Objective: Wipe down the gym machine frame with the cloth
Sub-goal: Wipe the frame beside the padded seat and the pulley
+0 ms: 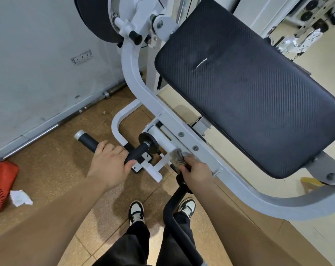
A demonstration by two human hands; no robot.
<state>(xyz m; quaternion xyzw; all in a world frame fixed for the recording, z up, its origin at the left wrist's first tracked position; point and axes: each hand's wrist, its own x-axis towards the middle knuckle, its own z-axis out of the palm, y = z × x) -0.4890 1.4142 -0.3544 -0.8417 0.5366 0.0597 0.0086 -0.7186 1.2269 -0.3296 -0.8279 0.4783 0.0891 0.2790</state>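
The gym machine's white frame (141,83) curves down from the top centre and sweeps right under a large black pad (249,89). My left hand (110,162) grips the black foam handle (89,142) that sticks out to the left of the frame. My right hand (196,169) pinches a small dirty grey cloth (176,157) and presses it against the white cylinder (162,140) beside the bolted frame bar. The fingers cover most of the cloth.
A grey wall (38,64) with a socket strip stands to the left, metal bars lying along its foot. A red bag (0,187) and crumpled white paper (19,197) lie on the brown tile floor. My shoes (137,212) stand below a curved black bar (172,208).
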